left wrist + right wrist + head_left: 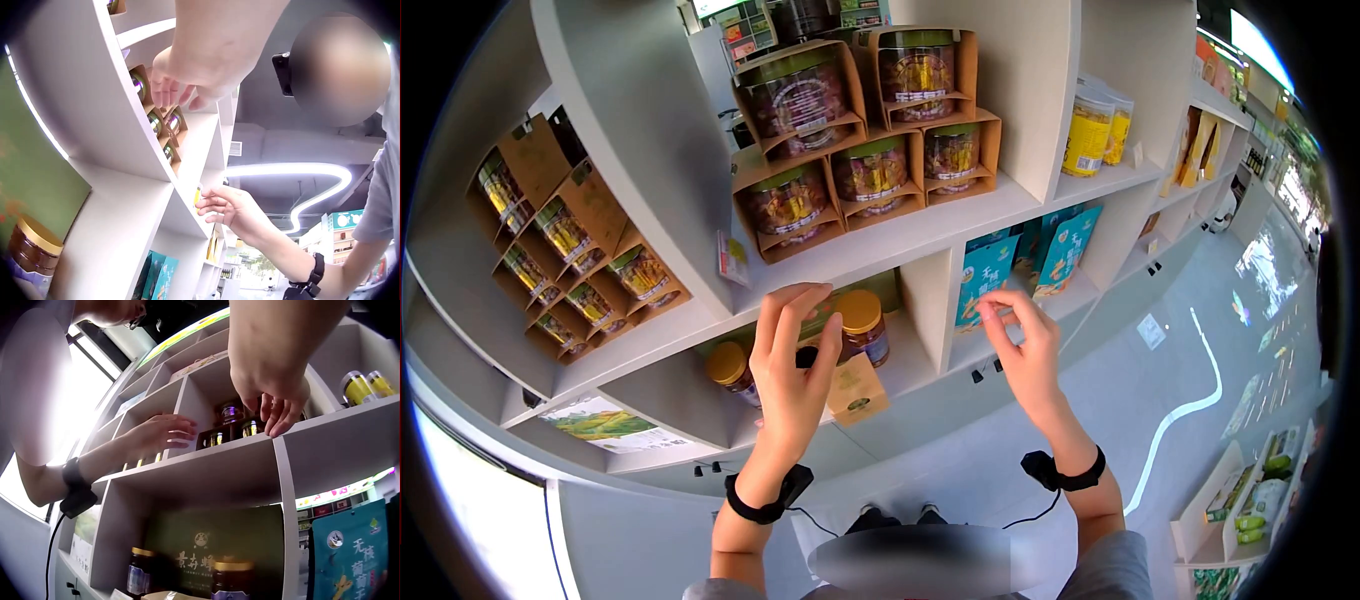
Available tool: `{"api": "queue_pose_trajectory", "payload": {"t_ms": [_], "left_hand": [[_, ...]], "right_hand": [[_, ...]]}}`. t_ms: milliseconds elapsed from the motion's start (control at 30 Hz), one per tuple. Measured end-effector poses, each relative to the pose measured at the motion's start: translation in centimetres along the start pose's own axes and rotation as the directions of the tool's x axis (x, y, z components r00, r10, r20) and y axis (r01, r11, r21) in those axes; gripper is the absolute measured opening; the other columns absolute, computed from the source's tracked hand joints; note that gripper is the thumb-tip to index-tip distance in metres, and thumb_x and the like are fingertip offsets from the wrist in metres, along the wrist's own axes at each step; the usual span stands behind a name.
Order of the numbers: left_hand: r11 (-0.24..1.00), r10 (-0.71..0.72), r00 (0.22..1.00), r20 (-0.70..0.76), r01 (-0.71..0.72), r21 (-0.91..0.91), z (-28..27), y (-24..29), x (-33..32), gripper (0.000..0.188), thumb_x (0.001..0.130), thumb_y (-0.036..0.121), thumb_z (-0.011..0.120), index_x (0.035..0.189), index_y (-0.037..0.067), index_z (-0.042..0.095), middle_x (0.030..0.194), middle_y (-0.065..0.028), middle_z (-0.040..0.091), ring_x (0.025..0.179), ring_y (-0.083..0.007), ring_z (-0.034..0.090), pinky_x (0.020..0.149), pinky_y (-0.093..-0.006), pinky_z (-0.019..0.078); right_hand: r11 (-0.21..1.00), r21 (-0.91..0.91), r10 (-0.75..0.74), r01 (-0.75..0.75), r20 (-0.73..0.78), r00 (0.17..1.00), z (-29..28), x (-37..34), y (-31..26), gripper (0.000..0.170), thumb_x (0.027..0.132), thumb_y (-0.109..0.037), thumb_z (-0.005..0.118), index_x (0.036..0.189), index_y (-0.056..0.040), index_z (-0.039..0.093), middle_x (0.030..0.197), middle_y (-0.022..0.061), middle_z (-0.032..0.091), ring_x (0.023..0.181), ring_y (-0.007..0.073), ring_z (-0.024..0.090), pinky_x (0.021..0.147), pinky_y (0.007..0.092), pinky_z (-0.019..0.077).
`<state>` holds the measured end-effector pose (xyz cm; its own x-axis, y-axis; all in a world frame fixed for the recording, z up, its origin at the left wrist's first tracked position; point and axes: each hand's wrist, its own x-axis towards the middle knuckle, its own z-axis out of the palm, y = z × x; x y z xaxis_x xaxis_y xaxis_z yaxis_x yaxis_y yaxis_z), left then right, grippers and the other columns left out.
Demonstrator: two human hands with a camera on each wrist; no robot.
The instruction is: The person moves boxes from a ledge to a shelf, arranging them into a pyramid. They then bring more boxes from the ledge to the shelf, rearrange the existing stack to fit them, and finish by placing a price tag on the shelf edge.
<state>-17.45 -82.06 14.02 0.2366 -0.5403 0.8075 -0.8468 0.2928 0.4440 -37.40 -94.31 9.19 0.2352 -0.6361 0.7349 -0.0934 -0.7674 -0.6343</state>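
Note:
In the head view my left hand [792, 365] hovers in front of the shelf edge, fingers bent loosely and thumb apart, holding nothing. My right hand [1028, 352] is raised to its right, thumb and forefinger close together with nothing visible between them. Above and beyond the hands, lidded jars [870, 172] sit in stacked cardboard holders [972, 205]. Behind the left hand, on the lower shelf, is a gold-lidded jar [862, 315] near a tan box [857, 390]. Both wrist views show the left hand [203, 65] and right hand [272, 400] empty.
More boxed jars [565, 235] fill the left compartment. Teal packets [985, 280] stand on the lower shelf by the right hand, yellow canisters [1088, 130] above them. A small card [732, 260] stands near the shelf's front edge. A low display unit [1210, 510] is at lower right.

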Motion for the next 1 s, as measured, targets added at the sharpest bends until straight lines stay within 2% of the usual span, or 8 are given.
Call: {"api": "queue_pose_trajectory", "payload": {"t_ms": [100,200,367,467,633,733,800,1000], "left_hand": [[0.999,0.045,0.999,0.007,-0.045,0.009,0.8,-0.3,1.0,0.028,0.079,-0.005,0.064,0.106,0.000,0.059,0.104,-0.0120,0.057,0.087,-0.0237,0.059,0.075,-0.0316,0.0512],[0.996,0.081,0.997,-0.014,-0.081,-0.023,1.6,-0.8,2.0,0.031,0.079,-0.005,0.064,0.109,-0.001,0.057,0.105,-0.0129,0.057,0.089,-0.0238,0.059,0.074,-0.0316,0.0509],[0.990,0.084,0.992,-0.094,-0.094,-0.105,3.0,-1.6,3.4,0.031,0.080,-0.006,0.059,0.111,-0.002,0.054,0.109,-0.0147,0.056,0.094,-0.0222,0.059,0.078,-0.0309,0.0509],[0.990,0.070,0.996,-0.059,-0.077,-0.118,3.8,-1.3,3.6,0.036,0.078,-0.007,0.063,0.113,-0.001,0.055,0.105,-0.0136,0.057,0.087,-0.0236,0.057,0.074,-0.0316,0.0488],[0.979,0.187,0.971,-0.151,-0.170,0.116,2.9,-0.7,6.0,0.032,0.077,-0.007,0.064,0.108,-0.002,0.057,0.104,-0.0135,0.056,0.085,-0.0225,0.057,0.070,-0.0306,0.0490],[0.987,0.128,0.934,-0.335,-0.086,0.139,1.9,-0.5,7.7,0.020,0.080,-0.004,0.064,0.099,-0.002,0.058,0.093,-0.0113,0.058,0.073,-0.0184,0.056,0.061,-0.0268,0.0465],[0.969,0.003,0.891,-0.455,0.109,0.221,1.1,0.5,9.6,0.012,0.085,0.003,0.063,0.094,-0.001,0.058,0.077,-0.0081,0.058,0.061,-0.0171,0.053,0.057,-0.0249,0.0440],[0.801,-0.101,0.905,-0.414,0.320,0.505,0.4,-0.2,14.5,0.028,0.090,0.025,0.059,0.083,-0.003,0.061,0.063,-0.0122,0.061,0.058,-0.0265,0.059,0.060,-0.0350,0.0466]], "right_hand": [[1.000,0.005,0.016,-0.016,0.005,1.000,-0.1,1.8,0.1,0.009,0.085,-0.002,0.062,0.093,-0.0001,0.060,0.082,0.0093,0.063,0.071,0.0176,0.062,0.057,0.0266,0.0483],[0.994,0.001,-0.106,0.106,-0.048,0.993,0.3,4.4,0.5,0.007,0.086,-0.001,0.061,0.092,-0.0001,0.060,0.081,0.0087,0.064,0.071,0.0179,0.062,0.058,0.0260,0.0487],[0.996,0.036,-0.076,0.079,-0.080,0.994,-0.3,9.8,0.1,0.008,0.089,-0.005,0.059,0.094,0.0010,0.059,0.084,0.0074,0.065,0.075,0.0124,0.063,0.062,0.0244,0.0495],[0.991,0.131,-0.010,0.022,-0.087,0.996,-0.5,12.4,-0.9,0.011,0.091,-0.009,0.058,0.094,0.0020,0.058,0.084,0.0062,0.065,0.076,0.0099,0.062,0.065,0.0234,0.0492],[0.966,0.250,-0.054,0.063,-0.041,0.998,0.1,14.0,-1.1,0.012,0.092,-0.009,0.058,0.092,0.0032,0.058,0.084,0.0068,0.066,0.075,0.0095,0.062,0.069,0.0220,0.0479],[0.953,0.266,-0.146,0.149,-0.030,0.989,0.0,13.5,-0.3,0.010,0.091,-0.006,0.058,0.090,0.0037,0.059,0.083,0.0078,0.067,0.072,0.0111,0.064,0.069,0.0226,0.0475],[0.940,0.282,-0.194,0.192,-0.023,0.981,-0.5,13.2,0.2,0.009,0.090,-0.005,0.057,0.089,0.0040,0.059,0.082,0.0081,0.067,0.072,0.0117,0.064,0.068,0.0228,0.0475],[0.915,0.365,-0.229,0.171,0.121,0.966,-3.1,12.5,2.2,0.007,0.089,-0.003,0.057,0.087,0.0037,0.060,0.083,0.0085,0.067,0.070,0.0134,0.063,0.067,0.0238,0.0485]]}}
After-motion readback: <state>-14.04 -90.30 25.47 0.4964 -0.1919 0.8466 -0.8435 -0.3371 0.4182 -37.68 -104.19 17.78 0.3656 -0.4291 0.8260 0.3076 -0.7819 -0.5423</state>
